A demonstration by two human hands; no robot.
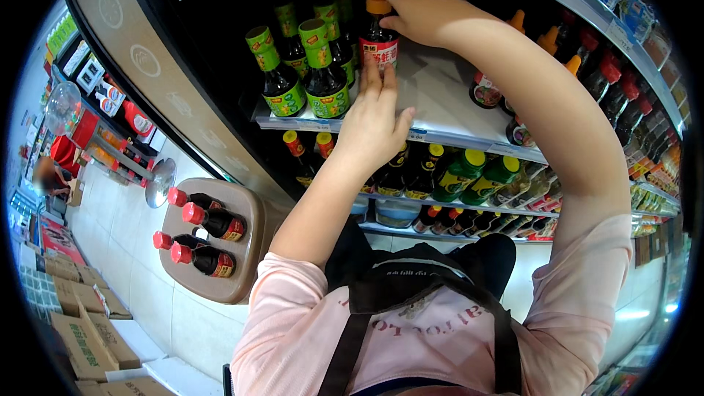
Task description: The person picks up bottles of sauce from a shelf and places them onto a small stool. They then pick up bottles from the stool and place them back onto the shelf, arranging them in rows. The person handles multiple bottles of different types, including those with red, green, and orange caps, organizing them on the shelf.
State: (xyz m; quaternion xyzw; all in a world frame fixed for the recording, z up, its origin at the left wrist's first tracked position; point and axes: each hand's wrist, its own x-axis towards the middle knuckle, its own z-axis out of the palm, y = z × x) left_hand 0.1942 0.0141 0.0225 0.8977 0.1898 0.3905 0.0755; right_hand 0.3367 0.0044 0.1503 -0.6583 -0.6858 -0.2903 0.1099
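A dark sauce bottle with an orange cap and a red label stands upright on the metal shelf. My left hand is at its lower front, with fingertips against the label and the thumb apart. My right hand reaches over from the right, by the bottle's cap and neck; its far fingers lie in shadow, so its grip is unclear. Just left of this bottle stand several dark bottles with green caps and green labels. Orange-capped bottles stand farther right, partly behind my right forearm.
Several red-capped sauce bottles stand on a brown plastic stool at the left. Lower shelves hold yellow-capped bottles. Opened cardboard boxes lie on the floor at lower left. Another person is in the far left background.
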